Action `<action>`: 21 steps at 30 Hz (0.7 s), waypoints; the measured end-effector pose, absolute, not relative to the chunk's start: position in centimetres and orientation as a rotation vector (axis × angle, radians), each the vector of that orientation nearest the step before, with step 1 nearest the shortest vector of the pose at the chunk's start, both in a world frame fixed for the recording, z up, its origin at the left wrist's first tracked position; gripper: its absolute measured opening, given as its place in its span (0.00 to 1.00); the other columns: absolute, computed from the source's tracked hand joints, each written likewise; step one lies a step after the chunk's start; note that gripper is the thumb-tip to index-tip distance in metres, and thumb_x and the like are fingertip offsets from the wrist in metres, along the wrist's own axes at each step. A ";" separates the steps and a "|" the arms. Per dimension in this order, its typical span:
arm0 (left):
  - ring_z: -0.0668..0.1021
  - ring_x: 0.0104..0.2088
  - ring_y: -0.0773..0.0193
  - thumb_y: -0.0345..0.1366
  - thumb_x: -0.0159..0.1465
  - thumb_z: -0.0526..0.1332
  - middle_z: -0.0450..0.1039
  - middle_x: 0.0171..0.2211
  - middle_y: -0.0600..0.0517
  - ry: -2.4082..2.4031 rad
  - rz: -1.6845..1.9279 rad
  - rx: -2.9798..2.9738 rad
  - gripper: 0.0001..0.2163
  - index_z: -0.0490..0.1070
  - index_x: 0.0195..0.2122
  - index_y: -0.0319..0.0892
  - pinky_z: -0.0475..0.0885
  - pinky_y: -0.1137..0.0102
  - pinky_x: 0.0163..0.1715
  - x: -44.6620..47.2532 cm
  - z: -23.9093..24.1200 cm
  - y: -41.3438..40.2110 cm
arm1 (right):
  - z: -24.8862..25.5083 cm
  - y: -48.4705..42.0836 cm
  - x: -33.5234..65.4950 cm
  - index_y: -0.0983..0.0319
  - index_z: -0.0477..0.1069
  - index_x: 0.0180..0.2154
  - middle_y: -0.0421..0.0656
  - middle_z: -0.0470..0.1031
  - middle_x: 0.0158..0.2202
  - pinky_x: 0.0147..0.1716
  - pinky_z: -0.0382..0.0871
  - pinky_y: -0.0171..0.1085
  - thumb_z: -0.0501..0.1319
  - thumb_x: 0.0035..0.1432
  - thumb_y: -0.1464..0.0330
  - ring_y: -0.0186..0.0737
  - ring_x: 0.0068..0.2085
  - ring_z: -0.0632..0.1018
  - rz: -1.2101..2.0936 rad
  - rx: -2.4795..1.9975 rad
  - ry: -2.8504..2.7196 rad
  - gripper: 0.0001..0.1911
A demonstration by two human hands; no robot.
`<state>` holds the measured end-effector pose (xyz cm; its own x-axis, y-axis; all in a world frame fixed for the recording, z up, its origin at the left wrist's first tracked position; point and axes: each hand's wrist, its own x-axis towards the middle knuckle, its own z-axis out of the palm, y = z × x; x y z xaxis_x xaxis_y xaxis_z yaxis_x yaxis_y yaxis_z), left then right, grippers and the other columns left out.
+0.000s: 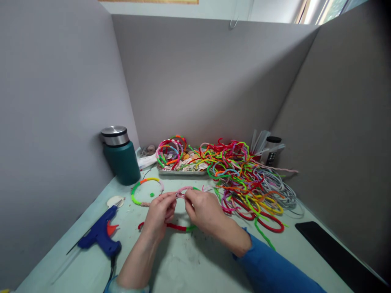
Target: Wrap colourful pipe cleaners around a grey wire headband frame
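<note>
My left hand [160, 211] and my right hand [204, 209] come together over the middle of the table, both with pinched fingertips. Between them is a pink fuzzy pipe cleaner [185, 188], which turns green close to my right hand. Below the hands curves a red and green pipe cleaner length [177, 227]; its red end shows left of my left wrist. Whether it joins the pink piece is hidden by my hands. Just behind my left hand lies a multicoloured pipe cleaner ring [137, 188], with a small green dot [152, 195] inside it.
At left are a blue glue gun [99, 236] with a cord, a white disc [115, 201] and a green bottle [122, 160]. A metal tray [183, 173] holds rings and bits. A tangled pipe cleaner heap [235, 162] and a black slab [336, 252] are at right. Grey panels surround the table.
</note>
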<state>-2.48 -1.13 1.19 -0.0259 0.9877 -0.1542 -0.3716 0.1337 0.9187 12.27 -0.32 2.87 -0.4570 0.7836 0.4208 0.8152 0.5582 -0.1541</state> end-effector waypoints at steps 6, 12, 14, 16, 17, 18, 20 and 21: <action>0.51 0.13 0.78 0.42 0.50 0.65 0.54 0.15 0.63 1.125 1.272 0.900 0.13 0.70 0.30 0.37 0.44 0.78 0.13 -2.3 0.7 -0.8 | 3.8 -0.4 12.7 0.61 0.67 0.32 0.41 0.73 0.29 0.29 0.54 0.34 0.52 0.60 0.69 0.36 0.30 0.72 -0.088 -1.190 -2.313 0.07; 0.59 0.17 0.73 0.44 0.54 0.62 0.60 0.17 0.58 1.266 1.229 1.283 0.14 0.76 0.33 0.38 0.51 0.76 0.16 -2.3 0.6 -0.8 | 5.1 0.0 13.7 0.61 0.69 0.34 0.41 0.73 0.33 0.32 0.58 0.32 0.54 0.61 0.69 0.34 0.32 0.71 0.053 -1.118 -2.195 0.07; 0.65 0.21 0.70 0.43 0.55 0.61 0.66 0.20 0.55 1.265 1.224 1.417 0.13 0.77 0.33 0.38 0.57 0.75 0.20 -2.1 1.0 -1.0 | 5.4 0.2 14.0 0.62 0.70 0.33 0.42 0.73 0.33 0.34 0.59 0.32 0.55 0.59 0.70 0.34 0.34 0.71 0.114 -1.082 -2.150 0.06; 0.69 0.26 0.66 0.42 0.57 0.60 0.71 0.24 0.52 1.239 1.213 1.506 0.12 0.77 0.34 0.38 0.61 0.74 0.25 -1.9 1.4 -1.4 | 5.6 0.4 14.3 0.62 0.71 0.30 0.42 0.73 0.32 0.36 0.59 0.33 0.57 0.58 0.71 0.35 0.36 0.70 0.182 -1.047 -2.116 0.06; 0.70 0.29 0.65 0.41 0.57 0.60 0.73 0.26 0.51 1.213 1.208 1.547 0.12 0.77 0.35 0.39 0.63 0.74 0.27 -1.8 1.6 -1.6 | 5.7 0.6 14.4 0.62 0.71 0.29 0.41 0.73 0.31 0.35 0.60 0.33 0.57 0.57 0.71 0.35 0.36 0.70 0.237 -1.045 -2.101 0.06; 0.72 0.31 0.63 0.40 0.58 0.59 0.74 0.29 0.50 1.183 1.202 1.586 0.12 0.77 0.35 0.39 0.64 0.73 0.30 -1.8 1.7 -1.7 | 5.7 0.8 14.5 0.62 0.71 0.28 0.41 0.73 0.29 0.34 0.60 0.32 0.57 0.55 0.72 0.35 0.35 0.70 0.318 -1.052 -2.089 0.06; 0.73 0.34 0.62 0.39 0.59 0.59 0.74 0.32 0.49 1.137 1.198 1.642 0.10 0.76 0.35 0.40 0.65 0.73 0.33 -1.6 1.8 -2.0 | 5.6 1.2 14.8 0.63 0.72 0.27 0.39 0.72 0.26 0.28 0.58 0.31 0.58 0.53 0.72 0.32 0.30 0.69 0.558 -1.098 -2.063 0.06; 0.73 0.33 0.63 0.39 0.59 0.58 0.74 0.30 0.50 1.133 1.204 1.648 0.09 0.75 0.34 0.40 0.65 0.73 0.32 -1.6 1.7 -2.1 | 5.6 1.5 14.9 0.63 0.72 0.26 0.38 0.70 0.23 0.25 0.57 0.30 0.58 0.52 0.71 0.31 0.27 0.68 0.706 -1.130 -2.043 0.06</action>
<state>-1.55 -2.14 1.74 0.1517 0.9521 0.2656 0.2071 -0.2933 0.9333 14.92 1.49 5.58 -0.3846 0.8712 0.3051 0.4970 0.4740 -0.7269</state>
